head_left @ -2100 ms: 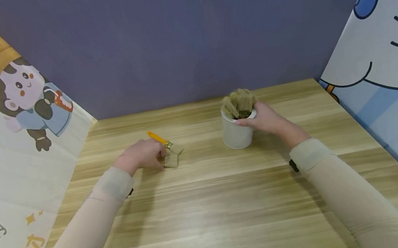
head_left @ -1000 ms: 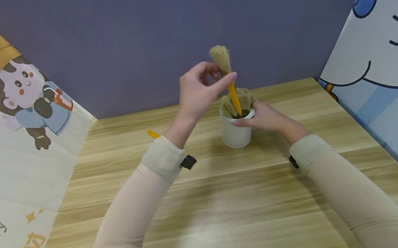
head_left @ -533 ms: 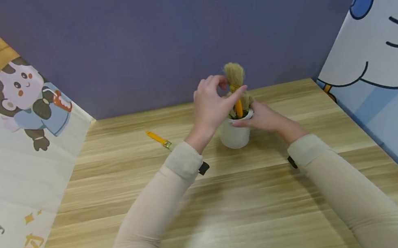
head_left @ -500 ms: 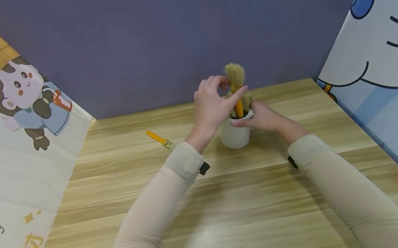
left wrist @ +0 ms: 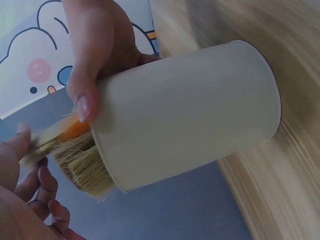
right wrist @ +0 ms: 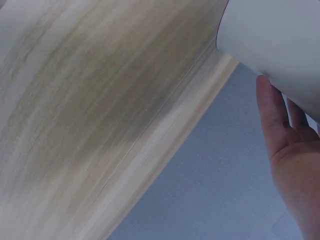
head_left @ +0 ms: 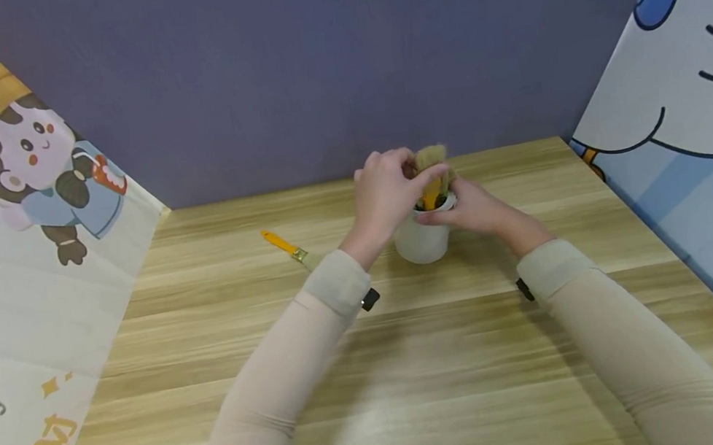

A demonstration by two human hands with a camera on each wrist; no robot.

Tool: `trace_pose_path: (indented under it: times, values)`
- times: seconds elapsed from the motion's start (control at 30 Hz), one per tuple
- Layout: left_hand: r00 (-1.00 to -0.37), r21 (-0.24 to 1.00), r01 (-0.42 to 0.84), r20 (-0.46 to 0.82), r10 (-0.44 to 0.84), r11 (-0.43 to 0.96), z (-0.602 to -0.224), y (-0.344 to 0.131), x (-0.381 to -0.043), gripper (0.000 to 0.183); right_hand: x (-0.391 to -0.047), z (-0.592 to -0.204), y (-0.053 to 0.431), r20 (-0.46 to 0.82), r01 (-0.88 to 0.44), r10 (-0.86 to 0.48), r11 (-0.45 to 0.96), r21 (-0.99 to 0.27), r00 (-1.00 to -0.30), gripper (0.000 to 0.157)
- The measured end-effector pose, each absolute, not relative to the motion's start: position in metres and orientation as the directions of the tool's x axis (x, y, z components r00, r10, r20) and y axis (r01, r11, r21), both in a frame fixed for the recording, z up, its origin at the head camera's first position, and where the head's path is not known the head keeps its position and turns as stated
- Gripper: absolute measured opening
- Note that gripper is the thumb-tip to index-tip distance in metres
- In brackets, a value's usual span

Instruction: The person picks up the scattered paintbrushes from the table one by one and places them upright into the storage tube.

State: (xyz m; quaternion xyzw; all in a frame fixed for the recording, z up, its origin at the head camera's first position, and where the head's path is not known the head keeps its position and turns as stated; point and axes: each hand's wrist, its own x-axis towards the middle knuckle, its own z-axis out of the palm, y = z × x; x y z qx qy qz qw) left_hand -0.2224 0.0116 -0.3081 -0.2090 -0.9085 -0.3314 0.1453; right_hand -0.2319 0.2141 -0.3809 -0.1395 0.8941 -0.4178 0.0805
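A white cylindrical holder stands on the wooden table near the back wall. My right hand grips it at the rim, thumb in front; in the right wrist view its fingers lie along the wall of the holder. My left hand pinches a paintbrush with a yellow handle and tan bristles, bristles up. Its handle goes down into the holder's mouth. Other bristle heads poke out beside it in the left wrist view, where the pinched brush is blurred.
A second yellow-handled paintbrush lies on the table to the left, its bristles partly hidden behind my left sleeve. A dark blue-grey wall rises behind the table, with cartoon-printed panels at both sides.
My left hand picked up a paintbrush from the table at left, carried it right to above the holder, and has lowered it handle first inside. The right hand keeps its grip.
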Motion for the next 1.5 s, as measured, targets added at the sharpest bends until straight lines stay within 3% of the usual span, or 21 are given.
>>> trace_pose_path:
  times: [0.2, 0.57, 0.8, 1.03, 1.17, 1.5]
  values:
    - [-0.868, 0.531, 0.489, 0.378, 0.323, 0.692, -0.304, 0.007, -0.223, 0.029, -0.231, -0.377, 0.212, -0.020, -0.187, -0.322, 0.599, -0.779, -0.947, 0.094]
    - [-0.828, 0.401, 0.559, 0.303, 0.471, 0.726, -0.304, 0.006, -0.220, 0.021, -0.232, -0.380, 0.211, -0.002, -0.211, -0.341, 0.587, -0.782, -0.940, 0.089]
    - [-0.790, 0.318, 0.606, 0.345, 0.507, 0.729, -0.305, 0.010, -0.219, 0.019, -0.230, -0.378, 0.212, -0.043, -0.163, -0.305, 0.620, -0.768, -0.952, 0.093]
    - [-0.709, 0.180, 0.673, 0.436, 0.555, 0.718, -0.314, 0.017, -0.218, 0.019, -0.232, -0.377, 0.214, -0.065, -0.136, -0.288, 0.625, -0.768, -0.955, 0.079]
    - [-0.693, 0.215, 0.684, 0.488, 0.530, 0.697, -0.320, 0.013, -0.218, 0.018, -0.232, -0.380, 0.212, -0.041, -0.159, -0.294, 0.623, -0.766, -0.955, 0.081]
    - [-0.770, 0.344, 0.628, 0.399, 0.497, 0.698, -0.301, -0.038, -0.229, 0.023, -0.230, -0.382, 0.210, 0.024, -0.197, -0.292, 0.581, -0.790, -0.956, 0.094]
